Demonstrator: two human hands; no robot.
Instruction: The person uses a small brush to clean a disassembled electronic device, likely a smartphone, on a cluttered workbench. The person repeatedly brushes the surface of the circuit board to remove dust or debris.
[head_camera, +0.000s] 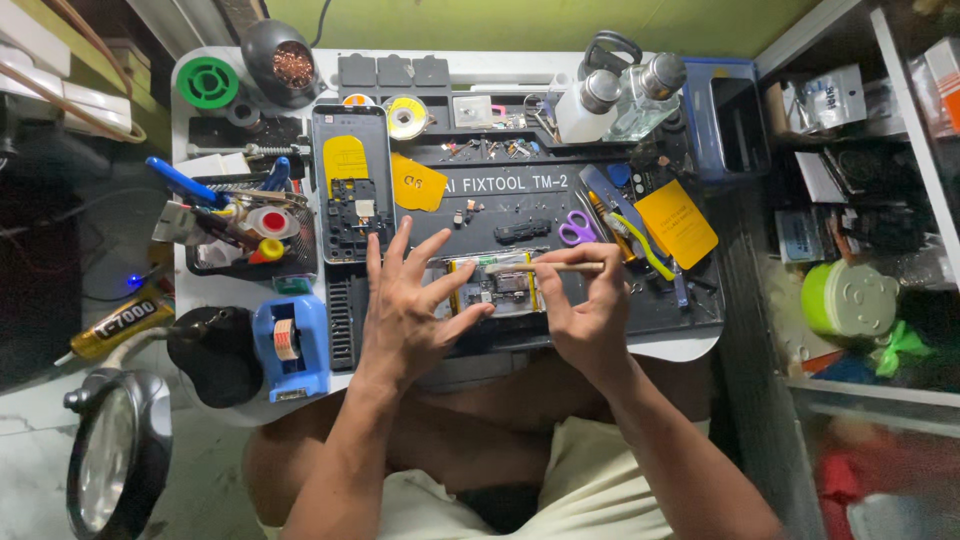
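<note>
With the left hand (405, 310) splayed, only steadying the opened phone (497, 285) near the mat's (600, 320) front edge, and the right hand (585, 305) pinching a thin stick (545, 267) over it, a slip could gouge the exposed board.

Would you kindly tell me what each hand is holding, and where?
The right hand pinches a thin stick tool near its right end. The left hand steadies the opened phone by its left edge.

A phone repair workbench: black repair mat (600, 205), opened phone (352, 185), tool tray (250, 235)
</note>
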